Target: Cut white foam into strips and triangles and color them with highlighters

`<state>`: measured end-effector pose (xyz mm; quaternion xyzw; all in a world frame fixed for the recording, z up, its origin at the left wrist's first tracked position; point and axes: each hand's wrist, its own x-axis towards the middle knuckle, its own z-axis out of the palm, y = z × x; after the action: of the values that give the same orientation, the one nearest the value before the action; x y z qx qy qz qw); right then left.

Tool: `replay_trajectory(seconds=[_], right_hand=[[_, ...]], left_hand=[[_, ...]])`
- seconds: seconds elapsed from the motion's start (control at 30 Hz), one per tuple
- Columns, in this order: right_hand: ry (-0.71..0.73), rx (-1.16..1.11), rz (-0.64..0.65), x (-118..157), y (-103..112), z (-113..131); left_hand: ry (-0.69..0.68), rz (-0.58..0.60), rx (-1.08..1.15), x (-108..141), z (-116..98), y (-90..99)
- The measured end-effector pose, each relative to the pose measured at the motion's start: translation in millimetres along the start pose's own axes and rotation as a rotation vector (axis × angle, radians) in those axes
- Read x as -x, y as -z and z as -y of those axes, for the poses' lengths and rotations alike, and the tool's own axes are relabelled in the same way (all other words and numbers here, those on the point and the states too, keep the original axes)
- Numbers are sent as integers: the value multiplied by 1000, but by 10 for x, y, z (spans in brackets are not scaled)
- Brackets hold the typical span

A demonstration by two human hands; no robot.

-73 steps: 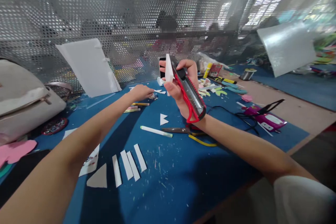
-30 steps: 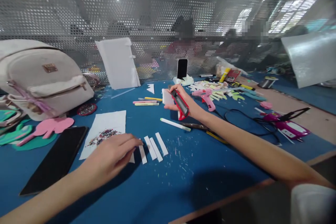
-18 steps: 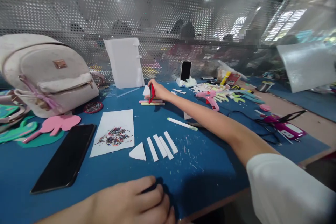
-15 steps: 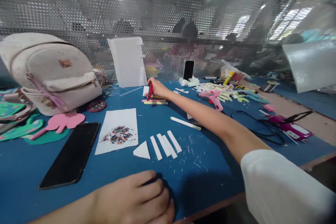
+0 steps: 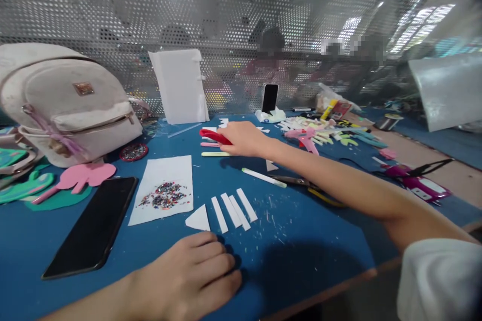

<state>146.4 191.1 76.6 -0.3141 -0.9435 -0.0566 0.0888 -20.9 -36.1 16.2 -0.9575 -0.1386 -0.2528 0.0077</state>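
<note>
My right hand (image 5: 243, 136) reaches across the table, its fingers closed on a red tool (image 5: 214, 136) with a long, curved body; its exact kind does not show. Beneath and beside it lie a pink marker (image 5: 209, 145) and a yellow marker (image 5: 214, 154), partly covered by the hand. My left hand (image 5: 199, 273) rests palm down at the table's front, fingers curled in, and nothing shows in it. Just beyond it are several white strips (image 5: 219, 214) and a white cut piece (image 5: 199, 218). A paper sheet (image 5: 175, 168) carries a heap of small colourful bits (image 5: 165, 195).
A black phone (image 5: 94, 225) and a pale backpack (image 5: 83, 105) stand on the left. A green-tipped marker (image 5: 263, 177) and scissors (image 5: 291, 179) lie near my right forearm. Farther right are a pink glue gun (image 5: 307, 139) and a magenta power strip (image 5: 417, 185). Perforated metal (image 5: 226, 20) backs the table.
My right hand has shifted slightly right and nearer, and the red tool has turned from upright to lying almost level. My left hand stays resting on the table. The view has shifted slightly.
</note>
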Motion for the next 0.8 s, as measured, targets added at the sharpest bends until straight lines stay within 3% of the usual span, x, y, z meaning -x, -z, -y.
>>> replay_trajectory(seconds=[0.13,0.3,0.4,0.6,0.7,0.8], right_hand=[[32,50,119,37,-44,-51],[48,38,180,78,-232,-159],[63,-1,158,136,-265,-219],[124,-144,79,418,-80,-132],[243,-358,120,673,6,50],[328,-552,175,935,-43,248]], left_hand=[[104,-19,-37,36,26,-30],[492,-52,-107,99,121,-62],[654,-53,-150,124,177,-93],[755,3,-193,159,236,-152],[785,25,-192,180,261,-161],[805,37,-173,186,281,-173]])
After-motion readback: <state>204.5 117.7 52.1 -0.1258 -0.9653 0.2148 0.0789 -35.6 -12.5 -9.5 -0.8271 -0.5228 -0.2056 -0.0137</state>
